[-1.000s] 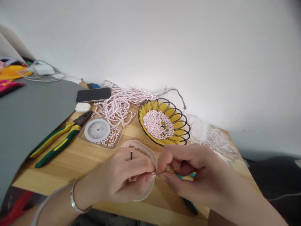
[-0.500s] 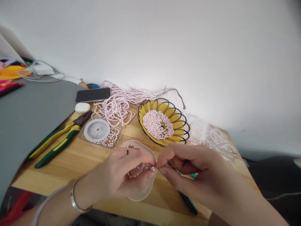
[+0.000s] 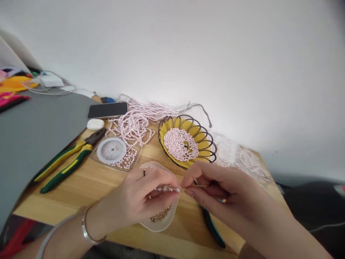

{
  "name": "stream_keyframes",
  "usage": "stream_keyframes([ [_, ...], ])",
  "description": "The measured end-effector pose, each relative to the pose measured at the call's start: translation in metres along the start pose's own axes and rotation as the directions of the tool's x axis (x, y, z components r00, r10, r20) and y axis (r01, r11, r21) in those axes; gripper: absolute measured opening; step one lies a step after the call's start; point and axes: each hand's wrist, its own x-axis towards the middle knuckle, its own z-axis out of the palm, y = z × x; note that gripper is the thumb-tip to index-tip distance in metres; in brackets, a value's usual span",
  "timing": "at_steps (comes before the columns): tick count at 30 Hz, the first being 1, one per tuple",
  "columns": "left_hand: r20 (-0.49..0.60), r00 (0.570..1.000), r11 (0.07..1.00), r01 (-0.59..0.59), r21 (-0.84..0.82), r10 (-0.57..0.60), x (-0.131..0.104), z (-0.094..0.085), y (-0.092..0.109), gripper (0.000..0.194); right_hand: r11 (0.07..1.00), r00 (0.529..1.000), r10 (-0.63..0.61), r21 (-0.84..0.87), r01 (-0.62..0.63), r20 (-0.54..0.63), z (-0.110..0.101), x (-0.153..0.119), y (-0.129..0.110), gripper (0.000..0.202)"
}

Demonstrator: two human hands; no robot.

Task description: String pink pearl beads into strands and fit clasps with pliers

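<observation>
Between thumb and fingers, my left hand (image 3: 147, 196) pinches a beaded chain (image 3: 164, 188) of pearls and gold links, with one pearl showing at the fingertips. My right hand (image 3: 223, 196) is closed on a thin gold chain end (image 3: 199, 185), which trails back over its fingers. The two sets of fingertips are a small gap apart. Under my left hand is a white dish (image 3: 169, 221) with small gold beads (image 3: 161, 214) in it. Part of a dark teal-handled tool (image 3: 212, 228) lies beneath my right hand, its head hidden.
A yellow basket (image 3: 206, 144) holds loose pink pearls. Pearl strands (image 3: 134, 122), a phone (image 3: 107, 110), green-yellow pliers (image 3: 70, 162) and a clear box (image 3: 93, 155) with a spool lie on the left. Bagged pearls (image 3: 242, 158) lie at the right, before the wall.
My fingertips have drawn slightly apart, showing more gold chain between them. My left hand has shifted a little, uncovering the gold beads in the dish.
</observation>
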Motion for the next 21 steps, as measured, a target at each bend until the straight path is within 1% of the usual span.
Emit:
stream_keyframes([
  [3, 0.005, 1.000, 1.000, -0.025, -0.011, 0.026, -0.001, 0.001, -0.002, 0.007, 1.000, 1.000, 0.013, 0.006, -0.013, -0.007, -0.001, 0.000, 0.000, 0.012],
  [8, -0.004, 0.997, 0.997, -0.074, 0.004, 0.074, 0.000, 0.002, -0.004, 0.011, 1.000, 1.000, -0.013, 0.023, 0.013, -0.020, -0.003, 0.001, 0.000, 0.010],
  [11, -0.006, 0.997, 0.996, -0.083, -0.029, 0.083, 0.001, 0.002, -0.004, 0.011, 1.000, 1.000, -0.010, 0.021, 0.011, -0.019, -0.003, 0.002, 0.001, 0.011],
  [13, -0.001, 0.998, 0.997, -0.066, -0.049, 0.066, 0.001, 0.001, -0.004, 0.011, 1.000, 1.000, -0.018, 0.008, 0.018, -0.020, -0.003, 0.002, 0.000, 0.011],
  [17, 0.010, 1.000, 0.999, 0.021, -0.043, -0.020, 0.000, -0.001, -0.001, 0.009, 0.999, 0.998, -0.043, -0.020, 0.042, -0.036, -0.002, 0.001, -0.005, 0.010],
  [19, 0.012, 1.000, 0.999, 0.030, -0.038, -0.029, 0.000, -0.002, 0.000, 0.007, 0.999, 0.998, -0.021, -0.048, 0.019, -0.060, -0.002, 0.001, -0.009, 0.009],
  [21, 0.008, 1.000, 0.999, 0.012, -0.040, -0.011, 0.000, -0.002, 0.000, 0.005, 0.998, 0.998, 0.000, -0.062, -0.004, -0.067, -0.002, 0.002, -0.012, 0.009],
])
